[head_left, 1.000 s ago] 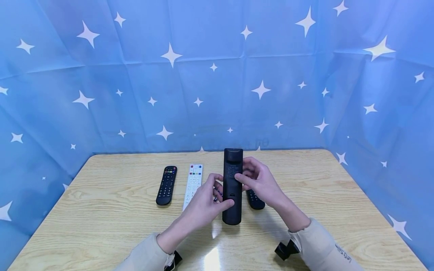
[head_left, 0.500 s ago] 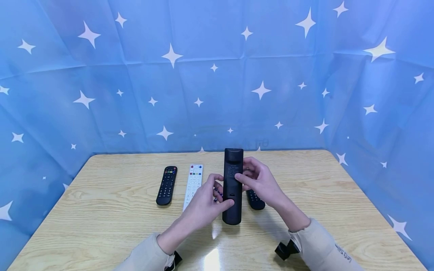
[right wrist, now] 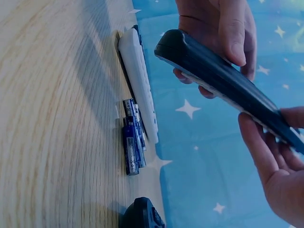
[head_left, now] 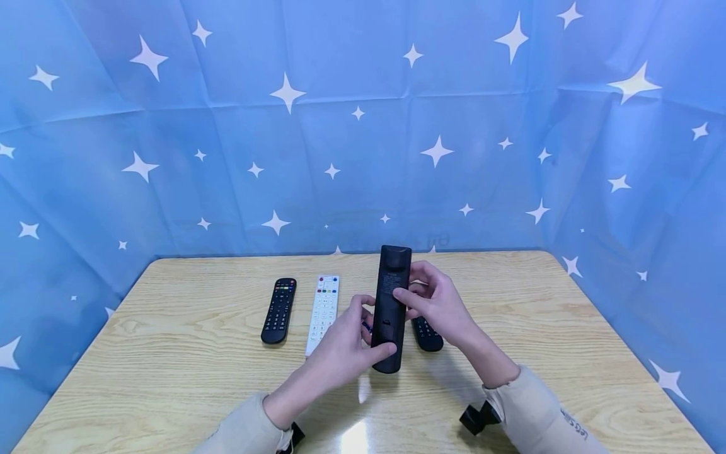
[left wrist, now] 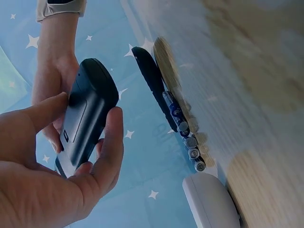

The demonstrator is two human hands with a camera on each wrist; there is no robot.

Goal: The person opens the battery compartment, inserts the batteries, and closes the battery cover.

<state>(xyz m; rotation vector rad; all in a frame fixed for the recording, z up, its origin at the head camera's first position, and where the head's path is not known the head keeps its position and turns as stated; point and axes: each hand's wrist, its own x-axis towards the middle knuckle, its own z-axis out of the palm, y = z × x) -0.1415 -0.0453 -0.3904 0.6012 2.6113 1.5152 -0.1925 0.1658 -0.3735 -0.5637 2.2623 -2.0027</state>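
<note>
Both hands hold a black remote control above the table, its back turned up toward the head camera. The lower end is gripped by my left hand, thumb on the back near the battery cover's notch, fingers along the left edge. My right hand grips the upper right edge with its thumb on the printed label. The right wrist view has the remote's thick end and button side edge between the hands. Several blue batteries lie on the table beneath, mostly hidden behind the remote in the head view.
A black remote and a white remote lie left of centre on the wooden table. Another black remote lies partly behind the right hand. A blue starred curtain surrounds the table's back and sides.
The held remote has tilted slightly, its top shifting right and up. The left hand's thumb has moved a little lower and right on it. The remotes on the table have not moved.
</note>
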